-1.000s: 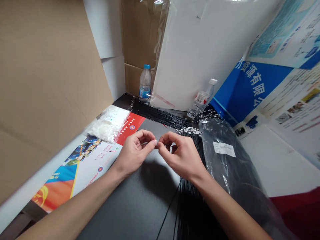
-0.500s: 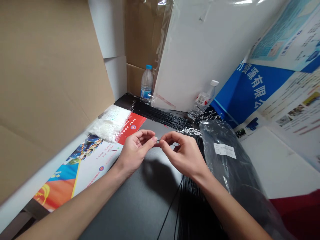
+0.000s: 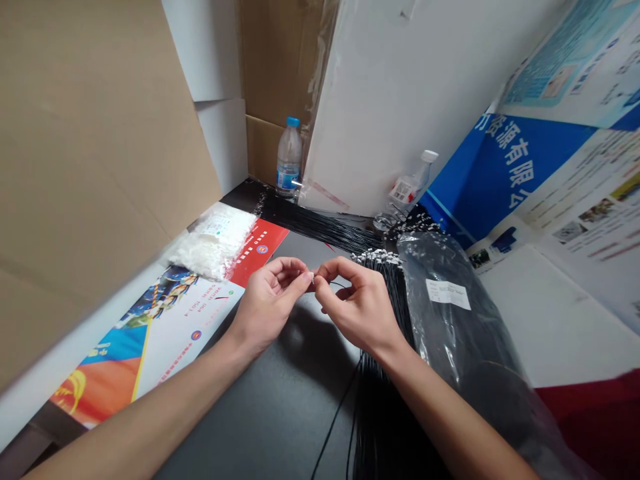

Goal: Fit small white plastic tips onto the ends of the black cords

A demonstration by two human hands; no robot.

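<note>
Between the thumb and finger of my left hand (image 3: 273, 300) is a tiny white connector (image 3: 312, 277), mostly covered by the fingertips. My right hand (image 3: 357, 300) pinches a thin black wire (image 3: 340, 285) close to it, and the fingertips of both hands nearly meet. Where the wire meets the connector is too small to make out. Below and beside my right hand lies a thick bundle of black wires (image 3: 377, 407) with white connectors (image 3: 377, 257) at the far ends. Two loose wires trail over the dark table (image 3: 260, 413).
A clear bag of white pieces (image 3: 215, 240) lies on a printed sheet (image 3: 180, 320) at left. More black wires (image 3: 310, 223) lie at the back. Two bottles stand there, one blue-capped (image 3: 289, 160), one white-capped (image 3: 407, 190). A labelled plastic bag (image 3: 460, 333) lies at right. Cardboard (image 3: 100, 133) rises at left.
My right fingertips have moved left, closer to the connector in my left hand. The black wire now curves out behind the right fingers. The whole view has shifted slightly.
</note>
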